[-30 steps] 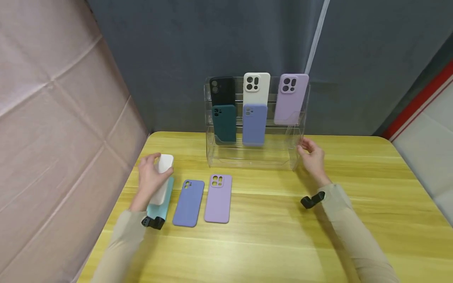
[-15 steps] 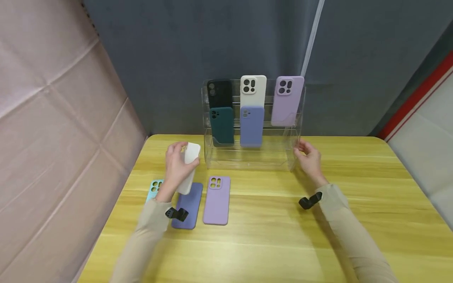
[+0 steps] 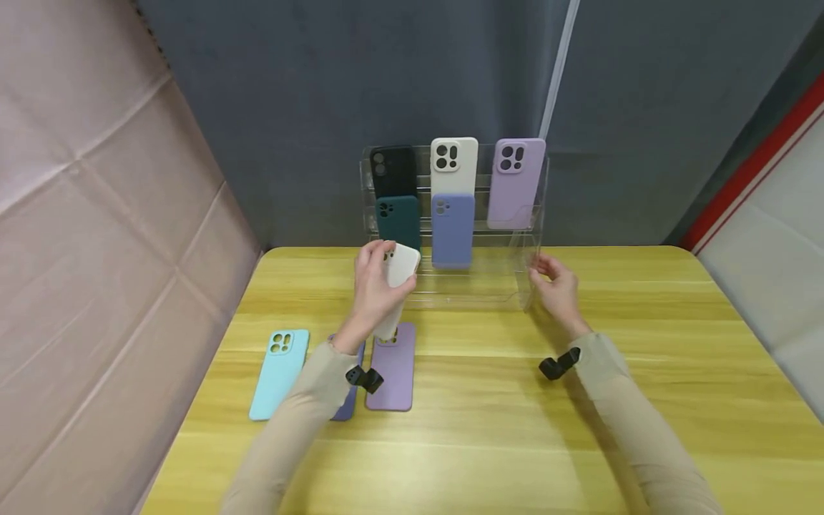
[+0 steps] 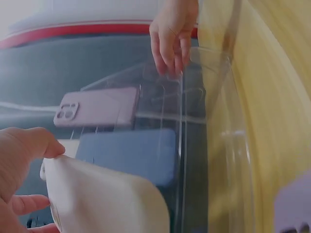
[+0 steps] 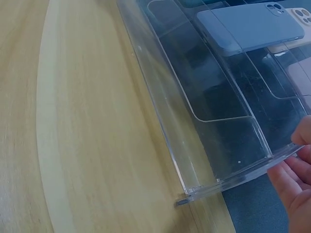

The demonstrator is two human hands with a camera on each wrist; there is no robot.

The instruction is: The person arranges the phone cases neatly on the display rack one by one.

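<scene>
My left hand [image 3: 376, 290] grips a white phone case [image 3: 402, 266] by its edges, thumb on one side and fingers on the other. The case is tilted, in front of the lower left of a clear acrylic display stand [image 3: 470, 297], and overlaps the dark green case [image 3: 398, 218]. At the stand's right side, my right hand [image 3: 558, 290] pinches the side panel; in the right wrist view the thumb [image 5: 303, 131] lies at the inner face and the fingers outside. Black [image 3: 393, 172], white [image 3: 454, 164], lilac [image 3: 516, 186] and blue [image 3: 453, 232] cases stand in the rack.
On the wooden table [image 3: 476, 429] lie a turquoise case [image 3: 277, 379], a lilac case [image 3: 394, 379] and a blue-violet case [image 3: 347, 408] partly hidden by my left wrist. A grey curtain [image 3: 290, 129] hangs behind the stand.
My left hand has lifted the white case off the turquoise one and carried it right and away from me to the stand, uncovering the turquoise case. My right hand has stayed at the stand.
</scene>
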